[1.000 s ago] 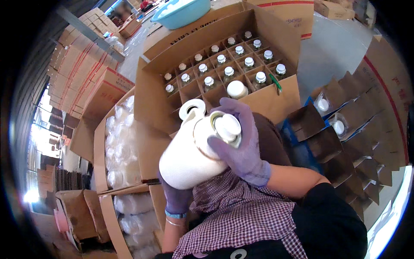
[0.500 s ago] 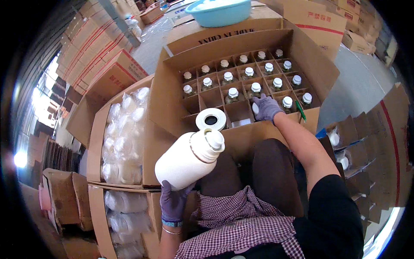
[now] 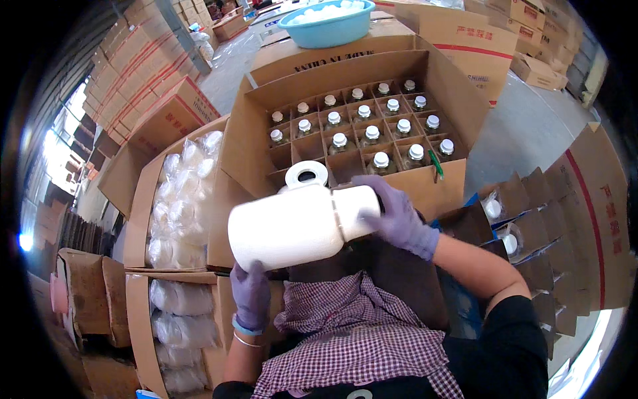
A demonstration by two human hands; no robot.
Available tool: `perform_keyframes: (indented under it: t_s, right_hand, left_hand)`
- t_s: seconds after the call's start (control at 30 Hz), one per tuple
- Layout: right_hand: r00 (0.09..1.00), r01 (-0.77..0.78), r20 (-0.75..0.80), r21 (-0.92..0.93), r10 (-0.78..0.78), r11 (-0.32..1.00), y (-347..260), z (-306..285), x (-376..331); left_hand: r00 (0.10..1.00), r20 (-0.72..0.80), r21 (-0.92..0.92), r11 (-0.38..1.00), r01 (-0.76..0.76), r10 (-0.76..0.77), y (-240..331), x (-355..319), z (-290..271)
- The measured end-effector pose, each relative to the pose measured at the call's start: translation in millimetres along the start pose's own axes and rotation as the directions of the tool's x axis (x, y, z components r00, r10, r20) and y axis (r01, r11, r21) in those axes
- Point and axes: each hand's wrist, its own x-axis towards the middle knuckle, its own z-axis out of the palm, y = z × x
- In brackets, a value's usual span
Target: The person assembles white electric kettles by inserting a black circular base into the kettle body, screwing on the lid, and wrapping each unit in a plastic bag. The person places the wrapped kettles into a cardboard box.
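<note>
A large white bottle lies nearly level in front of me, neck end to the right. My left hand, in a purple-grey glove, supports its base from below; most of those fingers are hidden behind it. At the other end a wide white cap covers the neck, and my gloved right hand is closed around it, slightly blurred. Just beyond the bottle is a white ring-shaped roll with a dark centre. Behind it stands an open divided carton with several white-topped bottles upright in its compartments.
A green pen is clipped on the carton's near right edge. Behind sits a light blue basin of white pieces. Cartons of plastic-wrapped items stand on my left, and another divided carton on my right.
My right hand has come out of the divided carton to the bottle's neck, now covered by the wide cap. The bottle has tipped closer to level in my left hand.
</note>
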Motion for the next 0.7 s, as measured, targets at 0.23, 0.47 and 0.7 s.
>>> perform_keyframes:
  t_s: [0.23,0.47,0.7]
  right_hand:
    - [0.678,-0.711,0.344,0.529,0.649,0.463,60,38,-50]
    - [0.989,0.068,-0.136,0.085,-0.056,0.994,-4,13,-31]
    - [0.994,0.098,0.057,-0.016,-0.097,0.995,3,15,-40]
  left_hand:
    - [0.801,0.295,0.561,0.584,-0.586,0.521,90,-1,34]
    - [0.734,0.678,0.676,0.354,-0.647,0.048,86,22,104]
    - [0.866,0.372,0.867,0.208,-0.453,0.335,-40,207,89]
